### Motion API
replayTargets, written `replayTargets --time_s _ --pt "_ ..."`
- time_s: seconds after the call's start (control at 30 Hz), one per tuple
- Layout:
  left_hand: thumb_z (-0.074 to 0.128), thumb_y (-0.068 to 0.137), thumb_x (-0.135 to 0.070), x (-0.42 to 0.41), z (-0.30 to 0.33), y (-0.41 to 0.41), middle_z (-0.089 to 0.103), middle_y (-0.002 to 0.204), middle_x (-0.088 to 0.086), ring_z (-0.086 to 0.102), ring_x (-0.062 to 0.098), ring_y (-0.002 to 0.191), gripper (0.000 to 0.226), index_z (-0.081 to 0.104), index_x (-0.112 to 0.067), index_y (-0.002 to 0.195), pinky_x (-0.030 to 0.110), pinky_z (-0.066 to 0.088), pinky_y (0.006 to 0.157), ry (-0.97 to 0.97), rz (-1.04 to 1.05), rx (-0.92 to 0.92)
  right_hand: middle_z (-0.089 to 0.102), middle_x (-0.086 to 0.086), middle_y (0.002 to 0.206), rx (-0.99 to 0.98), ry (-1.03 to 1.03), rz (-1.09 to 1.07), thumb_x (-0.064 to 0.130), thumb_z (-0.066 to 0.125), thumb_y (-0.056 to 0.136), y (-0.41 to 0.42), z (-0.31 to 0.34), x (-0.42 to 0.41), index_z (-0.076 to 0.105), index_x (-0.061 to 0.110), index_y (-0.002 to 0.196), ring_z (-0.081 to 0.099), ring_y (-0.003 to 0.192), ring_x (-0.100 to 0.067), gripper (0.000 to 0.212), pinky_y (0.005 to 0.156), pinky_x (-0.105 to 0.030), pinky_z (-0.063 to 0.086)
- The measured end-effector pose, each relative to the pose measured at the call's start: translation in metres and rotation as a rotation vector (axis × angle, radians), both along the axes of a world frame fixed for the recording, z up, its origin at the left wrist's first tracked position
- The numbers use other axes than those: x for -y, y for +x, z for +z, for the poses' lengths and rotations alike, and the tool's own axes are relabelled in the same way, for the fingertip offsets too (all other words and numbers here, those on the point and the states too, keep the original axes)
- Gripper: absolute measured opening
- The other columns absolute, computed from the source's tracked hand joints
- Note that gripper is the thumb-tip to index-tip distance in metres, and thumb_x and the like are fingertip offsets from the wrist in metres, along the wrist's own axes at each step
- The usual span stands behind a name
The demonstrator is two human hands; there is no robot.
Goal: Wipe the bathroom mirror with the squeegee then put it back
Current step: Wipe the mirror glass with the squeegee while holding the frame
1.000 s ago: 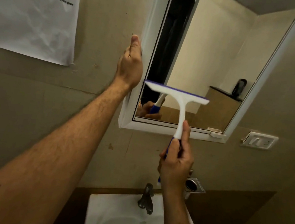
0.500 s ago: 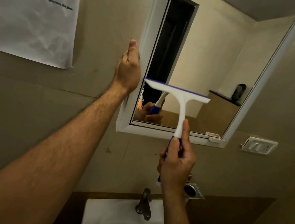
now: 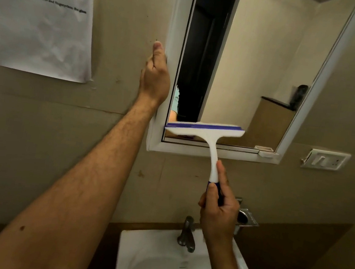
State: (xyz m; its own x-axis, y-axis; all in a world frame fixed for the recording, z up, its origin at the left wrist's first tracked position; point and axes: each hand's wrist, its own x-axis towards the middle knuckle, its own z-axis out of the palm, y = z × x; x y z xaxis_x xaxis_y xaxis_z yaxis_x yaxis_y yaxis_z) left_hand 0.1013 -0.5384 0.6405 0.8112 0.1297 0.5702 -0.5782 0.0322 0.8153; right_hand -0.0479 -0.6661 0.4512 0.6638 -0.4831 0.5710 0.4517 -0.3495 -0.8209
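glossy white plastic squeegee [image 3: 205,132], smooth reflective mirror [image 3: 257,66] — creased matt paper sheet [image 3: 37,18], dull metal tap [image 3: 186,235].

mirror [image 3: 257,66] top cropped, poster [image 3: 37,18] text blurred

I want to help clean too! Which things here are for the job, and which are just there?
For the job: squeegee, mirror, right hand gripping the squeegee, left hand on the mirror's frame.
Just there: sink, tap, paper, switch.
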Motion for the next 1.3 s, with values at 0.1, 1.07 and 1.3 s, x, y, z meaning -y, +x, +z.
replayTargets --time_s 0.1,1.07,1.3 --pt "0.011 0.102 -0.048 -0.002 0.001 0.000 0.046 0.143 0.011 0.040 0.021 0.134 0.063 0.042 -0.010 0.142 0.023 0.023 0.111 0.017 0.017 -0.012 0.048 -0.016 0.070 0.053 0.022 -0.011 0.016 0.042 0.102 0.004 0.025 0.013 0.044 0.053 0.135 0.041 0.055 -0.016 0.050 0.046 -0.021 0.041" --pt "0.018 0.103 -0.047 0.003 0.000 -0.007 0.049 0.138 0.006 0.043 0.017 0.127 0.056 0.044 -0.013 0.140 0.015 0.029 0.093 0.045 0.116 0.072 0.060 -0.018 0.129 -0.022 0.118 -0.281 0.016 0.043 0.100 0.002 -0.023 0.073 0.047 0.035 0.140 0.053 0.057 -0.005 0.044 0.049 -0.016 0.045" --pt "0.018 0.102 -0.050 0.002 -0.001 -0.001 0.053 0.134 0.006 0.046 0.022 0.124 0.057 0.050 -0.015 0.134 0.026 0.033 0.097 0.037 0.128 0.077 0.066 0.019 0.099 0.153 0.066 -0.341 0.015 0.046 0.100 0.012 0.071 0.092 0.053 0.037 0.134 0.054 0.064 -0.005 0.041 0.053 -0.019 0.047"
